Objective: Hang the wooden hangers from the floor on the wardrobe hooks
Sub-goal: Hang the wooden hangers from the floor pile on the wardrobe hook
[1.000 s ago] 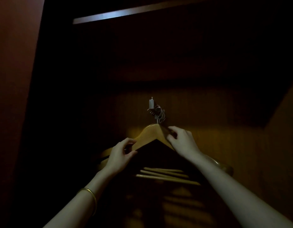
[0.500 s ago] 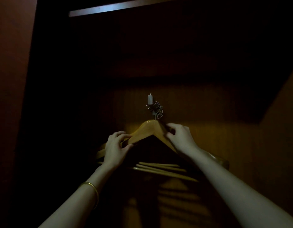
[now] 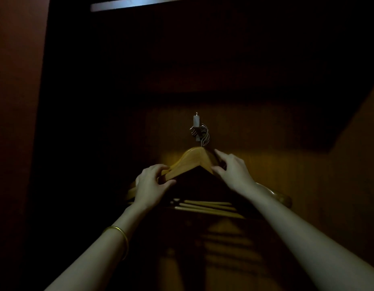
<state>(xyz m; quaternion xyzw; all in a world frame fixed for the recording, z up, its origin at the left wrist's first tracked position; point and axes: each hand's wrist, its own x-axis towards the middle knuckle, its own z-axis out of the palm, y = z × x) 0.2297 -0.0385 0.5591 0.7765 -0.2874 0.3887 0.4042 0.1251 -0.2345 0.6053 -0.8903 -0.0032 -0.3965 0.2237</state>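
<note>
Hangers seated on hook; both hands steadying the front hanger.

I note the left hand [image 3: 149, 184] has shifted from a loose touch to a pinch on the left shoulder of the front wooden hanger [image 3: 191, 159]; the right hand [image 3: 232, 170] stays closed on the right shoulder. Wire loops bunch on the wardrobe hook [image 3: 196, 122]. I judge the hanging done, release pending.

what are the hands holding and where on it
Both grip the front wooden hanger, which hangs on the hook: left hand on its left arm, right hand on its right arm near the peak.
</note>
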